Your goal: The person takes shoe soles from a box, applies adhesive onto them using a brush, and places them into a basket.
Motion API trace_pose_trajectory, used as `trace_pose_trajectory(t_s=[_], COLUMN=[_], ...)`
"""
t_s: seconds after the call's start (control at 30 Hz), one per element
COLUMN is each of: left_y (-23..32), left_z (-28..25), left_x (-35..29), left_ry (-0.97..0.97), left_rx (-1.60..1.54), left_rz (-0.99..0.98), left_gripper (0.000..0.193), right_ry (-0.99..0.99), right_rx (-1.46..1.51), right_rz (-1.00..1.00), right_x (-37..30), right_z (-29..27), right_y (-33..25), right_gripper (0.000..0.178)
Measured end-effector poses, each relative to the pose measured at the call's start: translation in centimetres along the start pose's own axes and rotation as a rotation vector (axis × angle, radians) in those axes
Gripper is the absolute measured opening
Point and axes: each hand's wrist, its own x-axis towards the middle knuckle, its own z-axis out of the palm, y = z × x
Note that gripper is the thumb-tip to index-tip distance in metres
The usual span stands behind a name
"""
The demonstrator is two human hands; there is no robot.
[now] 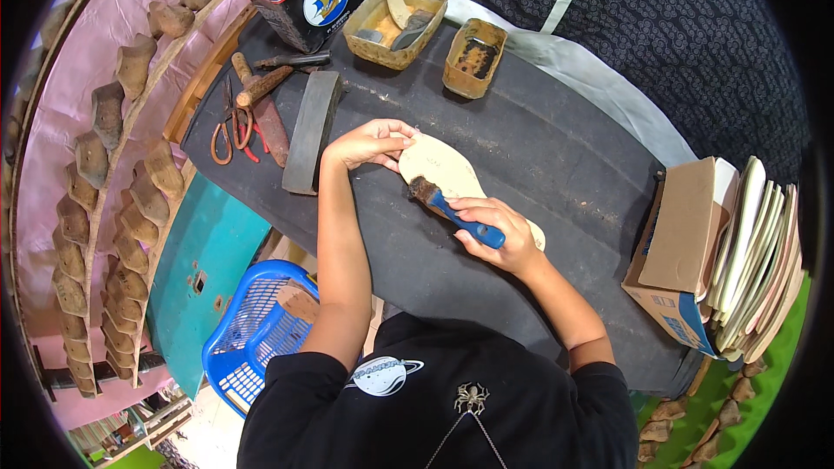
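Nearest the body, the right hand (pixel 506 230) is wrapped around a blue-handled brush (pixel 453 215), its dark bristles over the left edge of a cream sole (pixel 441 163), which lies slantwise on the dark-topped table (pixel 573 208). Just beyond, the left hand (pixel 373 146) pinches the sole's far end — thumb and fingers at its rim. Left of that hand lies a long grey block (pixel 313 135), then scissors (pixel 222 135). Farther off stand a larger tub (pixel 382 50) holding loose pieces, a smaller tub (pixel 465 82) and a dark tin (pixel 291 22).
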Motion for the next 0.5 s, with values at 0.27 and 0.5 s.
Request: trace_pose_trajectory(t_s=[0.27,0.5], left_y=[0.4,0.2], left_z=[0.3,0.1], left_x=[-0.2,0.0], left_ry=[0.019,0.019], left_rx=[0.028,0.032], left_rz=[-0.013,-0.007], left_gripper=[0.028,0.029], right_ry=[0.037,-0.013], right_rx=[0.011,-0.02], right_rz=[-0.114,-0.036], right_x=[-0.4,0.0], right_z=[-1.9,-0.7], right_y=[0.4,0.4], right_gripper=[0.014,0.027])
